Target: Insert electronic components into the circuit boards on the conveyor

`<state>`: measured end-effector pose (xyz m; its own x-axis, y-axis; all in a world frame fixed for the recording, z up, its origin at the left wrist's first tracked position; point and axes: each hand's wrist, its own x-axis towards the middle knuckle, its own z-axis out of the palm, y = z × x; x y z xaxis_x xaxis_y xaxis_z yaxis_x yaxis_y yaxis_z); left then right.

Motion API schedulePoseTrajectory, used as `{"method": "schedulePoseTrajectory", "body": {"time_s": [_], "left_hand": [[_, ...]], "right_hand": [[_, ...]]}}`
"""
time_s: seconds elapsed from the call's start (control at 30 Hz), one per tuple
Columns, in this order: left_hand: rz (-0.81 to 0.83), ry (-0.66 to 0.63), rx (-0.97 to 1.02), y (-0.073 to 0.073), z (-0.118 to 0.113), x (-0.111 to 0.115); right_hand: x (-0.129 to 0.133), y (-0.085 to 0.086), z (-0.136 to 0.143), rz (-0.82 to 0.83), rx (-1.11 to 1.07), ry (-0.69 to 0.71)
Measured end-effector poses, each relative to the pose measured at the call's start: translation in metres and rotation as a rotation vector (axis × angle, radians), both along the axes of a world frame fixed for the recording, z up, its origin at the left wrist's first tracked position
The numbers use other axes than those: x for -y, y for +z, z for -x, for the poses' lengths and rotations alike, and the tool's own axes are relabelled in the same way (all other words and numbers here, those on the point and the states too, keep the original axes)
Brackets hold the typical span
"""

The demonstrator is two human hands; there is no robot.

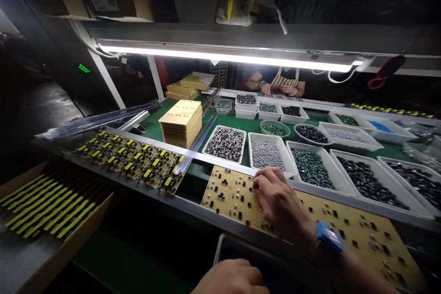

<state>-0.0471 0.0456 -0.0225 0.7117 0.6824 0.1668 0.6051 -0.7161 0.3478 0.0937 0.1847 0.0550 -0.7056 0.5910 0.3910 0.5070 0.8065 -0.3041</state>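
Note:
My right hand (275, 197), with a blue band (329, 238) on its wrist, rests over a tan circuit board (227, 195) that lies on the metal rails. Its fingers are pinched together at the board's surface; whatever they hold is too small to make out. Small black, silver and blue components dot this board. More tan board (365, 234) with components extends to the right of the forearm. At the bottom edge, my left hand (230, 278) is closed with its knuckles up, in front of a dark bin (220, 245). Its fingertips are hidden.
Beyond the rail stand white trays of small components (225, 144), grey ones (267, 154) and green ones (313, 167). Left are a stack of bare boards (181, 121), boards with yellow parts (131, 158) and a filled carton (55, 202). A co-worker's hands (275, 88) show behind.

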Motion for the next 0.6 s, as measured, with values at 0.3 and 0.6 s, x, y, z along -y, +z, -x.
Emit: {"method": "schedulePoseTrajectory", "body": {"time_s": [0.3, 0.6], "left_hand": [[0.214, 0.238, 0.170, 0.017, -0.004, 0.005], [0.137, 0.349, 0.568, 0.024, 0.013, 0.006]], "right_hand": [[-0.002, -0.001, 0.001, -0.001, 0.024, 0.010], [0.066, -0.008, -0.061, 0.346, 0.337, 0.100]]}}
